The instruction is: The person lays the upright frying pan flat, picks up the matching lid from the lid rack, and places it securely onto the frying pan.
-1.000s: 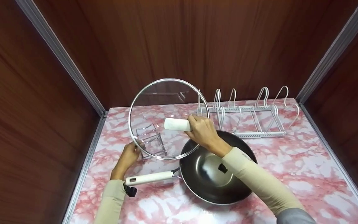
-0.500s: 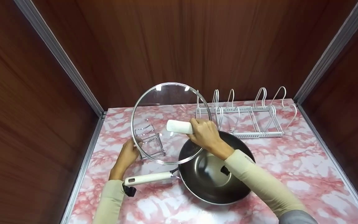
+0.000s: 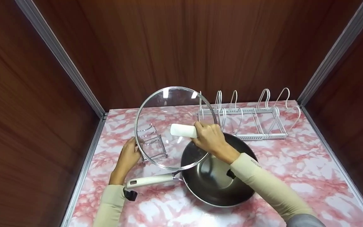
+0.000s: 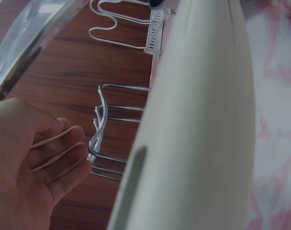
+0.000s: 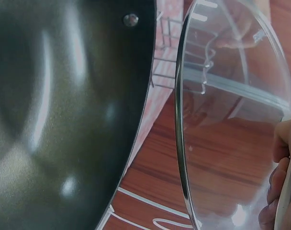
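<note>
My right hand (image 3: pixel 211 137) grips the white handle (image 3: pixel 184 130) of a round glass lid (image 3: pixel 165 105) with a metal rim. The lid is held in the air, partly over a dark wok (image 3: pixel 219 179) with a cream handle (image 3: pixel 151 181). In the right wrist view, curled fingers wrap the handle beside the glass (image 5: pixel 231 143). My left hand (image 3: pixel 129 155) is by a small chrome wire rack (image 3: pixel 161 145), seen partly through the lid. The left wrist view shows its fingers loosely bent, fingertips close to the rack wires (image 4: pixel 102 115); contact is hard to tell.
A long white wire rack (image 3: pixel 260 136) with tall loops stands at the back right, behind the wok. Brown wood-grain panels (image 3: pixel 181 47) enclose the pink-marbled table (image 3: pixel 310 164) at the back and both sides.
The lid in my right hand has come down and slightly to the right. My left hand has stayed at the small rack with little movement. Wok and white rack look unmoved.
</note>
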A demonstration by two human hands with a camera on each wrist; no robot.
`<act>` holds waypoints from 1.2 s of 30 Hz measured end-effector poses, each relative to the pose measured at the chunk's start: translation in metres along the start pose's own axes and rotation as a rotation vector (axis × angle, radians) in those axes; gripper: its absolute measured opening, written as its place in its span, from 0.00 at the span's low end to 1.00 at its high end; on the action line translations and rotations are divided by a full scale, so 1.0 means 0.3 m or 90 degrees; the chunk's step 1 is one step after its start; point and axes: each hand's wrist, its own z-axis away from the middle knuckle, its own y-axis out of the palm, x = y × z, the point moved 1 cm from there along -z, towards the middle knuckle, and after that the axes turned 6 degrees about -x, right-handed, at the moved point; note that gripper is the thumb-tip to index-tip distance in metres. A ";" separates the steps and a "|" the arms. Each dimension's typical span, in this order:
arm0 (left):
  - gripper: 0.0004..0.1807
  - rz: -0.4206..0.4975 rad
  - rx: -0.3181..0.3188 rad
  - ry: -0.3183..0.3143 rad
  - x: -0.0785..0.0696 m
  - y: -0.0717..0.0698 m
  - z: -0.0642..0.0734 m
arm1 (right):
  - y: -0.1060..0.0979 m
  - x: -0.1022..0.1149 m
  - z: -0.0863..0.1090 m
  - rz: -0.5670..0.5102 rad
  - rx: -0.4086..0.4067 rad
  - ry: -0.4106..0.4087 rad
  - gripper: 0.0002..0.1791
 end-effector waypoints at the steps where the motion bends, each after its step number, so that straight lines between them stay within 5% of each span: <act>1: 0.09 -0.004 0.000 0.002 -0.005 -0.001 0.000 | -0.003 0.000 0.002 -0.001 0.002 0.001 0.17; 10: 0.05 -0.014 -0.007 0.039 -0.049 -0.009 0.014 | -0.024 0.002 0.026 -0.003 0.026 0.009 0.17; 20: 0.10 0.014 0.016 0.020 -0.075 -0.005 0.044 | -0.057 -0.012 0.045 0.015 0.023 0.008 0.17; 36: 0.05 -0.058 0.106 0.010 -0.091 0.024 0.136 | -0.112 -0.029 0.094 0.014 0.055 0.033 0.14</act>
